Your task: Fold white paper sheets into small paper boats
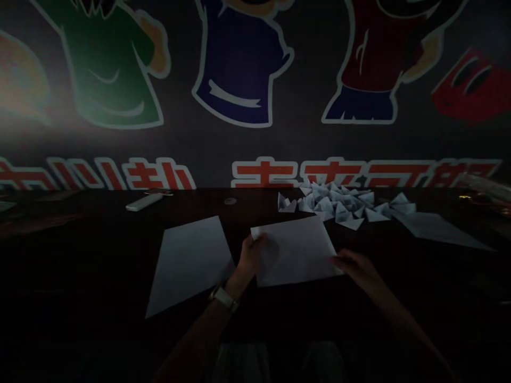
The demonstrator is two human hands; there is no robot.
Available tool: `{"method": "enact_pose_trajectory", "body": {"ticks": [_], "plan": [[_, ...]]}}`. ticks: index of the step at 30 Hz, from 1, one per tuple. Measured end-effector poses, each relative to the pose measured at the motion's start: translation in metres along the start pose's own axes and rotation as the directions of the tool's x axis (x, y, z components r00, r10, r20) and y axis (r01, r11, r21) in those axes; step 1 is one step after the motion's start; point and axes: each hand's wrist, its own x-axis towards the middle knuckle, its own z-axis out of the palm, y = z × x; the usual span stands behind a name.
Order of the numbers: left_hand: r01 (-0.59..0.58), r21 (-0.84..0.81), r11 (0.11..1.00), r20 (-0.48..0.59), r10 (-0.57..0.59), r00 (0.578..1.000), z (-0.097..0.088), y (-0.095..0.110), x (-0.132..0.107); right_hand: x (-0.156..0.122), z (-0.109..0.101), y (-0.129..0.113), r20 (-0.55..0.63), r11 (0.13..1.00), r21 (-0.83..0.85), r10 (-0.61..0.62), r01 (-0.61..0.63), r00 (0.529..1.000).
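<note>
Squinting through gloom, we see our left hand point(249, 258) pinching a paper sheet point(295, 250); our dim right hand point(353, 267), half-open, touches its right corner.

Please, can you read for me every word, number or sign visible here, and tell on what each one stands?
Red characters on the dark wall: cut off by the table edge, too incomplete to read.
Wristwatch: its dial is too dark and angled to read.
No other readable text shows.
</note>
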Motion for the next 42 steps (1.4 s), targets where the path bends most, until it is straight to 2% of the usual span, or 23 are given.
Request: {"method": "enact_pose_trajectory", "body": {"ticks": [3, 7, 10, 13, 15, 20, 24, 37, 42], "plan": [[-0.101, 0.094, 0.99, 0.024, 0.099, 0.995, -0.001, -0.014, 0.005, 0.026, 0.012, 0.008, -0.118, 0.997, 0.079, 0.001, 0.008, 0.993], [-0.17, 0.163, 0.972, 0.078, 0.159, 0.984, -0.002, -0.021, 0.003, 0.049, 0.025, -0.005, -0.289, 0.984, 0.13, -0.08, 0.121, 0.954], [-0.184, 0.153, 0.971, 0.121, 0.167, 0.979, -0.002, -0.016, -0.002, 0.052, 0.029, -0.018, -0.401, 0.977, 0.127, -0.108, 0.172, 0.91], [-0.192, 0.138, 0.972, 0.146, 0.172, 0.974, -0.001, -0.007, -0.008, 0.047, 0.028, -0.026, -0.463, 0.971, 0.138, -0.113, 0.197, 0.879], [-0.191, 0.141, 0.972, 0.164, 0.167, 0.972, -0.001, -0.002, -0.011, 0.04, 0.024, -0.031, -0.474, 0.967, 0.153, -0.11, 0.205, 0.874], [-0.158, 0.151, 0.976, 0.183, 0.13, 0.974, 0.0, 0.004, -0.015, 0.022, 0.014, -0.048, -0.389, 0.97, 0.173, -0.09, 0.169, 0.917], [-0.122, 0.119, 0.985, 0.184, 0.099, 0.978, 0.0, 0.006, -0.016, 0.015, 0.013, -0.055, -0.39, 0.975, 0.135, -0.109, 0.174, 0.914], [-0.11, 0.128, 0.986, 0.193, 0.084, 0.978, 0.002, 0.01, -0.017, 0.016, 0.012, -0.053, -0.422, 0.98, 0.114, -0.103, 0.166, 0.901], [-0.116, 0.145, 0.983, 0.2, 0.086, 0.976, 0.002, 0.009, -0.017, 0.016, 0.012, -0.053, -0.447, 0.969, 0.175, -0.082, 0.177, 0.891]]}}
